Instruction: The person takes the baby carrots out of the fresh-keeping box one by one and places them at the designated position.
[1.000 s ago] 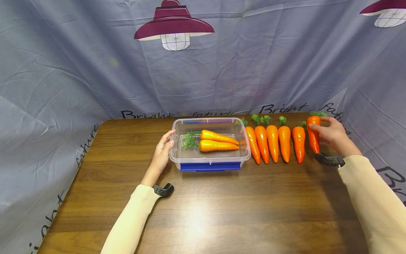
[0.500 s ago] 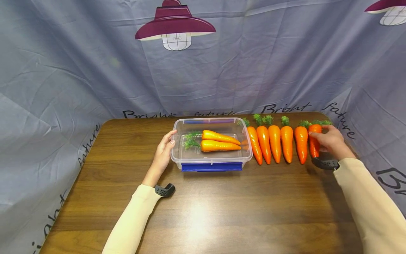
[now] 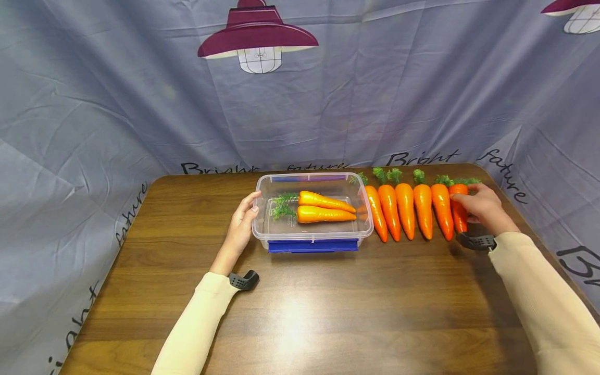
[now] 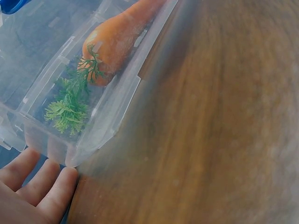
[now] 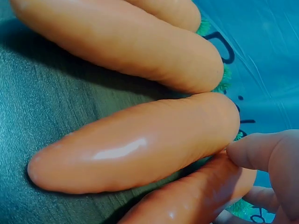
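My right hand [image 3: 485,208] holds the rightmost carrot [image 3: 459,217] near its leafy end, thumb along its left side. In the right wrist view this carrot [image 5: 182,198] lies close beside another orange carrot [image 5: 140,140], with the thumb at the spot where they meet. My left hand [image 3: 240,224] rests against the left end of a clear plastic box [image 3: 311,237] with a blue clip. In the left wrist view its straight fingers [image 4: 44,182] touch the outside wall. Two carrots [image 3: 325,214] lie inside the box, leaves to the left.
Several carrots [image 3: 405,211] stand in a row right of the box, leafy tops toward the back and tips toward me. The brown wooden table [image 3: 365,307] extends in front. A grey printed curtain [image 3: 337,114] hangs behind and along both sides.
My right hand has lowered the rightmost carrot and moved it left, up against its neighbour. That neighbour has also shifted slightly left. The left hand and the box have stayed put.
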`<state>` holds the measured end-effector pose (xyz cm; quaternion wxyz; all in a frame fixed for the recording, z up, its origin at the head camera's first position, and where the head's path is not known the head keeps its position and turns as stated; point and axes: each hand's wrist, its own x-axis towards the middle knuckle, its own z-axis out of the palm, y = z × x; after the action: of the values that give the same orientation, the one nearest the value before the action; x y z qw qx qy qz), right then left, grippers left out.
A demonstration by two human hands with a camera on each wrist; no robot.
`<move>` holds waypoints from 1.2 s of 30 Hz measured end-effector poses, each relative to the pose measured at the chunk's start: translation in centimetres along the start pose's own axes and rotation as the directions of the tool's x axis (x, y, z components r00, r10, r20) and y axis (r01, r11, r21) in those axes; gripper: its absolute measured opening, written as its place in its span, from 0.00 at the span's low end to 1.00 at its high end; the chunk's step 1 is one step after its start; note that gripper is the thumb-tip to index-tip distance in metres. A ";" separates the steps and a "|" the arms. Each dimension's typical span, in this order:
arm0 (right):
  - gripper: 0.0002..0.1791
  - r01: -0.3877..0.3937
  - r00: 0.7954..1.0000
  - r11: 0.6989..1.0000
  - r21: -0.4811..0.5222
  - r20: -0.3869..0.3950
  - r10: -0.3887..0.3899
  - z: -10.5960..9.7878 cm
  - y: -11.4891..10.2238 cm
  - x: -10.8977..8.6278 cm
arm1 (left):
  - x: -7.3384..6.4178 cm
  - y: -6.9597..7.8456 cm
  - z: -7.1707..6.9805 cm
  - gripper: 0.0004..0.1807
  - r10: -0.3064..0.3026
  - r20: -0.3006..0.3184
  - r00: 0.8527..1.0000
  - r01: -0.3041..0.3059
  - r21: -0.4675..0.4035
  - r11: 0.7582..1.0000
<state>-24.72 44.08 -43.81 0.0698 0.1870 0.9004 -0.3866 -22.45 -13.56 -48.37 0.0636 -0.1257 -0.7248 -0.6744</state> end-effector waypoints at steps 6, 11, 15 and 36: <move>0.48 -0.017 1.000 1.000 0.017 -0.008 0.017 -0.1 0.2 -0.1 | 0.0 0.1 0.1 0.26 -0.002 0.005 1.000 0.003 -0.003 1.000; 0.48 -0.020 1.000 0.999 0.051 0.009 0.019 -0.2 0.2 -0.4 | 0.0 0.1 0.1 0.26 -0.010 0.005 1.000 0.010 -0.002 1.000; 0.49 -0.016 1.000 0.996 0.083 0.020 0.014 -0.4 0.2 -0.5 | 0.0 0.2 0.1 0.26 -0.007 0.004 1.000 0.007 -0.002 1.000; 0.48 0.024 0.982 0.994 -0.108 -0.186 -0.044 -1.7 -1.5 -0.8 | 0.0 0.0 0.1 0.25 -0.003 -0.005 1.000 0.003 -0.012 1.000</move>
<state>-24.51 44.14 -41.38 -0.0123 0.2035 0.9251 -0.3202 -22.46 -13.50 -48.40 0.0635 -0.1231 -0.7206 -0.6793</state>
